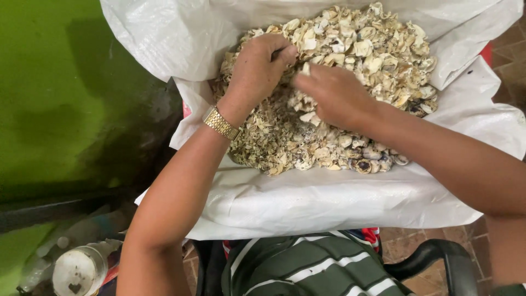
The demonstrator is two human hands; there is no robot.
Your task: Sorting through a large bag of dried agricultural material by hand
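Note:
A heap of pale, dried shell-like pieces [378, 55] lies in an open white woven sack [307, 197] in front of me. My left hand [257, 68], with a gold watch [221, 123] on the wrist, is curled down into the heap, fingers closed among the pieces. My right hand [334, 96] rests on the middle of the heap, its fingertips pinching a small pale piece [305, 69] close to my left hand's fingers. Whole rounded pieces with dark spots [364, 163] sit at the heap's near edge.
A green wall [55, 82] stands to the left, dark and stained low down. Plastic bottles and a white lidded jar [79, 268] lie on the floor at bottom left. A black chair arm [438, 255] and my striped shirt [312, 266] are below the sack. Brown floor tiles [507, 52] show at the right.

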